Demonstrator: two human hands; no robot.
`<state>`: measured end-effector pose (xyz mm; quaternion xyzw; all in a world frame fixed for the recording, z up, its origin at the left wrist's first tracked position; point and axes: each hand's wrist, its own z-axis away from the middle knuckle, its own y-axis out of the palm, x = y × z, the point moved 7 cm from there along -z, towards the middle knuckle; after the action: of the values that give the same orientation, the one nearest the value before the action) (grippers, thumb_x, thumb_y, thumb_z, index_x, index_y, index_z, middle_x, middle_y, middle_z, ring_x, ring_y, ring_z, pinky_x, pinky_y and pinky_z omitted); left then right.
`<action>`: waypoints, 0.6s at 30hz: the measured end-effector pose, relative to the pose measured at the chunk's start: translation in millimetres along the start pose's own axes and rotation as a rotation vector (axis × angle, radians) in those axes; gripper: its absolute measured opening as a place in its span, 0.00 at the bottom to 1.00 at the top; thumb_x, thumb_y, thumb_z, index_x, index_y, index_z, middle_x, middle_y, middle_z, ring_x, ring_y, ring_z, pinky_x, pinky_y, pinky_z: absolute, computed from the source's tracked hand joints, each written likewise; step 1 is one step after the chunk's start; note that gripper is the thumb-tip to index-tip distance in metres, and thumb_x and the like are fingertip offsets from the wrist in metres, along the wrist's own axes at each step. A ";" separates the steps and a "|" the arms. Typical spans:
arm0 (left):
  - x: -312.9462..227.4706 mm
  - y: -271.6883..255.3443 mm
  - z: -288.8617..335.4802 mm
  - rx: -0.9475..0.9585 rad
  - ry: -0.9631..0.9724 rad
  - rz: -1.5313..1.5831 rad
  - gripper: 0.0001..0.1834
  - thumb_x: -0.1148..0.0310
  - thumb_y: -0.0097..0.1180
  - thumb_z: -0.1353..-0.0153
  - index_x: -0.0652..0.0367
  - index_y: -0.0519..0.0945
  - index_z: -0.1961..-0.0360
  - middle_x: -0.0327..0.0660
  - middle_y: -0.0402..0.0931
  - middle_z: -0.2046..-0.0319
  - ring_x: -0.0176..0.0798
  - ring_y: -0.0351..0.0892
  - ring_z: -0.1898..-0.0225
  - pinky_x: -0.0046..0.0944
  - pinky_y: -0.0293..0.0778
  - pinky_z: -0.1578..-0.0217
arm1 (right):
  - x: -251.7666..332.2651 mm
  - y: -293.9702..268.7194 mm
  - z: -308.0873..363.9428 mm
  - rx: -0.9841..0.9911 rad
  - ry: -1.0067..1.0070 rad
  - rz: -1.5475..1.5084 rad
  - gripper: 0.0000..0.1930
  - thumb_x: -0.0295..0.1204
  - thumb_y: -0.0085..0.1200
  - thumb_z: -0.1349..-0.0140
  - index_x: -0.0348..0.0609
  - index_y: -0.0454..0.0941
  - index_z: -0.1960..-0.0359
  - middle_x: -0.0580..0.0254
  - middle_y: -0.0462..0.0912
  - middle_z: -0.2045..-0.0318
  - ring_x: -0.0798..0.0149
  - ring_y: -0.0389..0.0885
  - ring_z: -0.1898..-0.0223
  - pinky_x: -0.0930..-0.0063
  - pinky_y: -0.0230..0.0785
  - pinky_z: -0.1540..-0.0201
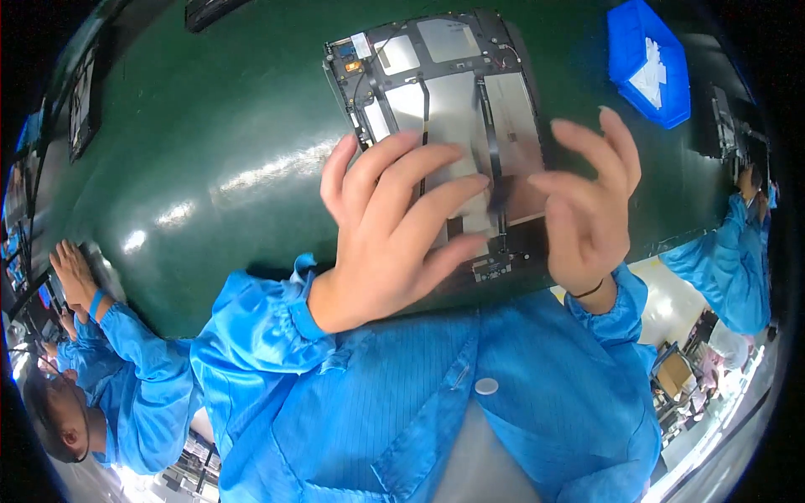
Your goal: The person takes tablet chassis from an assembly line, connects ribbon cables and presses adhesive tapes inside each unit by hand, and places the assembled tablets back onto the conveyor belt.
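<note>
An opened tablet-like device (449, 92) lies on the green table, its inside facing up, with silver panels, a black frame and dark ribbon strips. My left hand (390, 214) spreads over its left and lower part, fingers apart, hiding some of it. Whether those fingertips touch the surface is hard to tell. At the device's lower right edge is my right hand (591, 201), fingers bent but apart, with no held thing visible. Between the two hands a dark patch on the device is smeared by motion.
A blue bin (625, 50) with white pieces stands at the back right of the green table (210, 109). Dark device parts (82, 105) lie at the far left. Co-workers in blue sit on both sides; one co-worker's hand (75, 272) rests on the left table edge.
</note>
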<state>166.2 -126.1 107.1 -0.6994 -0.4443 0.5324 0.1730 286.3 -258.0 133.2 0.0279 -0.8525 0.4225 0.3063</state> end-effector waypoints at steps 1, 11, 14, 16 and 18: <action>4.1 4.4 -3.0 0.029 0.033 0.043 0.21 0.58 0.71 0.54 0.51 0.82 0.58 0.39 0.77 0.52 0.51 0.68 0.43 0.55 0.47 0.35 | 0.9 -0.6 2.0 0.002 0.005 0.006 0.12 0.22 0.56 0.51 0.50 0.85 0.66 0.57 0.81 0.50 0.44 0.65 0.39 0.57 0.51 0.34; -26.6 0.1 39.6 -0.149 0.569 -0.246 0.10 0.63 0.67 0.57 0.36 0.85 0.70 0.23 0.76 0.72 0.29 0.74 0.62 0.43 0.54 0.43 | 22.2 39.4 6.5 0.373 -0.029 0.266 0.12 0.33 0.61 0.54 0.55 0.84 0.65 0.66 0.78 0.46 0.46 0.62 0.36 0.46 0.42 0.35; -27.2 1.3 40.0 -0.117 0.635 -0.255 0.09 0.62 0.66 0.56 0.37 0.85 0.69 0.23 0.77 0.70 0.28 0.74 0.62 0.43 0.54 0.43 | 18.9 45.6 10.8 0.399 -0.034 0.237 0.10 0.35 0.62 0.54 0.56 0.82 0.67 0.67 0.77 0.45 0.46 0.61 0.36 0.45 0.41 0.34; -26.2 3.7 40.9 -0.107 0.656 -0.252 0.09 0.62 0.66 0.55 0.38 0.85 0.69 0.23 0.77 0.69 0.28 0.74 0.62 0.43 0.54 0.43 | 16.8 44.7 15.3 0.405 -0.059 0.220 0.10 0.35 0.61 0.53 0.56 0.82 0.67 0.68 0.78 0.45 0.46 0.62 0.36 0.46 0.41 0.34; -21.8 2.9 40.5 -0.132 0.596 -0.164 0.09 0.62 0.68 0.56 0.38 0.84 0.70 0.25 0.77 0.70 0.30 0.74 0.61 0.44 0.53 0.42 | 24.5 24.8 20.1 0.183 -0.241 0.154 0.09 0.36 0.61 0.52 0.57 0.81 0.67 0.66 0.80 0.49 0.47 0.64 0.38 0.49 0.42 0.33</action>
<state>130.2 -154.6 102.8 -0.7962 -0.4625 0.2585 0.2921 248.8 -251.6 120.0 0.0406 -0.8407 0.5142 0.1649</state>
